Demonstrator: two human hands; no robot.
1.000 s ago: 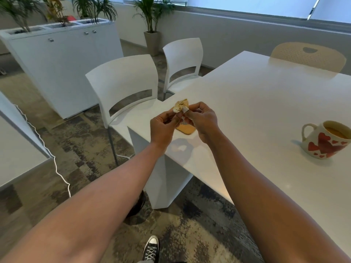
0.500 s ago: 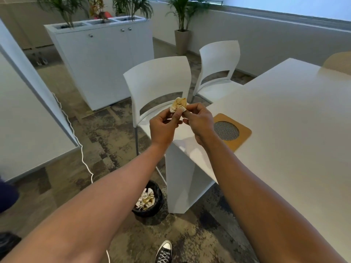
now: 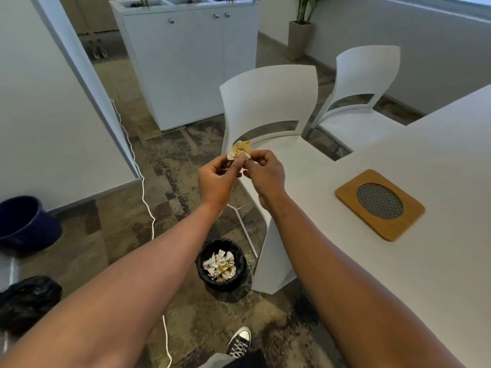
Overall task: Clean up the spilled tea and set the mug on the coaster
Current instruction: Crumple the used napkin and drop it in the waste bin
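A small crumpled, tea-stained tissue (image 3: 240, 150) is pinched from both sides by my left hand (image 3: 219, 180) and my right hand (image 3: 265, 173), held in the air off the corner of the white table (image 3: 398, 274). Below my hands, on the floor by the table leg, stands a small black-lined bin (image 3: 221, 264) with crumpled stained tissues inside. A wooden coaster (image 3: 380, 204) with a round mesh centre lies on the table to the right of my hands, with nothing on it. The mug is out of view.
Two white chairs (image 3: 268, 107) stand at the table's left side. A white cabinet (image 3: 186, 65) with planters is behind. A white cable (image 3: 144, 197) runs across the carpet. At the far left are a dark blue bucket (image 3: 25, 224) and a black bag (image 3: 26, 298). My shoe (image 3: 239, 343) is at the bottom.
My view has swung left and down: the mug has left the frame, and the coaster and floor bin have come into view. Both hands still pinch the tissue, now beyond the table corner.
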